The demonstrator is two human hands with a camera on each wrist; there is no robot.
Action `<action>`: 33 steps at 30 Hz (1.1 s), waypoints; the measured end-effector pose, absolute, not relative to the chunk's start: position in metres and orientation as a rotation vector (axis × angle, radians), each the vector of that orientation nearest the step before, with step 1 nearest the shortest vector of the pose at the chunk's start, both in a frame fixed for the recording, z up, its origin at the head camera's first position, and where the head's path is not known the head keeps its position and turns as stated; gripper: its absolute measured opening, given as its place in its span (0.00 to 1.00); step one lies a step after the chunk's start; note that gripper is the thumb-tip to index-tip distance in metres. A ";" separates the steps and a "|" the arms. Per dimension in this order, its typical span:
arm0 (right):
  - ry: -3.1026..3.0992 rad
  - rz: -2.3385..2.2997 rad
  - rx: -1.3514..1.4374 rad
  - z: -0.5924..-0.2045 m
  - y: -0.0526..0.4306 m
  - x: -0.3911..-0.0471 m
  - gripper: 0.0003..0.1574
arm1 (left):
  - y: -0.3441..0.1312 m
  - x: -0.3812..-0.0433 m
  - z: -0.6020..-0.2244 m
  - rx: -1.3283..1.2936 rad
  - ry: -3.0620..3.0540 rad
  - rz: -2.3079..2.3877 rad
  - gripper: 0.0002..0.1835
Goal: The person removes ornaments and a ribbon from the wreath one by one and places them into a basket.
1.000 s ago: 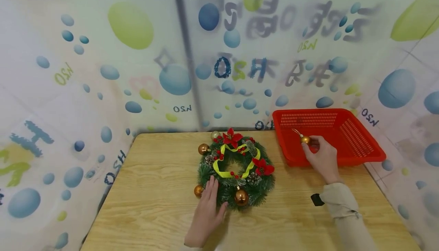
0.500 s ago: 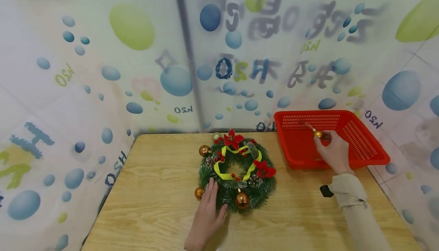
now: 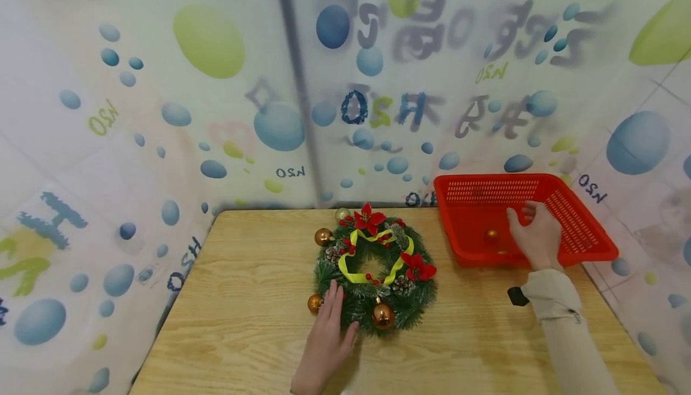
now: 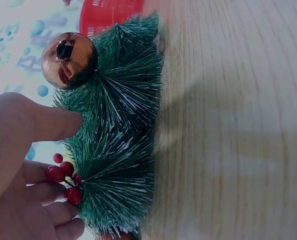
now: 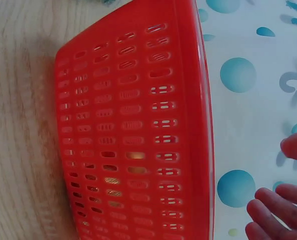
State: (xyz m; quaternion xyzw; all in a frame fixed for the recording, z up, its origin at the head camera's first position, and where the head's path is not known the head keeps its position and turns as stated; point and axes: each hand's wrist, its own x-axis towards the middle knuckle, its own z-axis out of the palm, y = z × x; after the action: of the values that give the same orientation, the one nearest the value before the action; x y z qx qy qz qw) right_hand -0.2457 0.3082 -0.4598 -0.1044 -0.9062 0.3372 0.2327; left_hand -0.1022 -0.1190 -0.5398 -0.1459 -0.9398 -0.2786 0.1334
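Note:
A green wreath [image 3: 412, 306] with red flowers, pinecones, berries, a yellow ribbon and several round baubles lies on the table. My left hand [image 3: 326, 342] rests on its near left side, fingers straight; in the left wrist view the thumb and fingers touch the needles beside red berries [image 4: 66, 172]. A copper bauble [image 3: 383, 316] hangs at the wreath's near edge. Over the red basket [image 3: 464, 257] my right hand [image 3: 538, 234] is held with fingers parted and nothing between them. Inside the basket lies a small gold bauble [image 3: 491, 235]. Gold patches show through the basket's slots in the right wrist view.
The wooden table [image 3: 243, 299] runs up to a patterned wall sheet [image 3: 232, 119] at the back and sides. The basket stands at the table's back right, right of the wreath. A light sleeve [image 3: 561, 317] covers the right forearm.
My right hand has moved right and further over the basket. It has let go of the gold bauble, which now lies inside. The left hand has stayed on the wreath.

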 end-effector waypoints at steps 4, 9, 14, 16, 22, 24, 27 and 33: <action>-2.473 0.932 -0.284 -0.461 0.309 -0.237 0.30 | -0.119 -0.102 -0.540 -0.414 -2.740 -0.814 0.41; -2.477 0.950 -0.269 -0.463 0.305 -0.227 0.28 | -0.121 -0.101 -0.538 -0.388 -2.769 -0.829 0.41; -2.468 0.984 -0.267 -0.462 0.302 -0.220 0.28 | -0.120 -0.099 -0.537 -0.382 -2.792 -0.856 0.42; -2.453 0.983 -0.250 -0.462 0.301 -0.218 0.27 | -0.119 -0.099 -0.537 -0.383 -2.794 -0.865 0.42; -2.430 0.971 -0.202 -0.462 0.294 -0.210 0.24 | -0.118 -0.098 -0.539 -0.400 -2.775 -0.844 0.41; -2.420 0.987 -0.192 -0.462 0.290 -0.208 0.23 | -0.118 -0.098 -0.539 -0.405 -2.772 -0.836 0.41; -2.406 1.027 -0.181 -0.464 0.284 -0.205 0.23 | -0.118 -0.097 -0.538 -0.406 -2.777 -0.841 0.41; -2.428 1.055 -0.162 -0.470 0.270 -0.199 0.23 | -0.119 -0.096 -0.538 -0.395 -2.809 -0.848 0.41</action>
State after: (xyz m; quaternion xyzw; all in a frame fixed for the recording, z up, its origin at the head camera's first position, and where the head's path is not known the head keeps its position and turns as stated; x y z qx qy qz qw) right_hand -0.1995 0.2700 -0.4699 -0.0591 -0.8882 0.3859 0.2423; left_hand -0.0960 -0.1195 -0.5380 -0.1329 -0.9449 -0.2852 0.0904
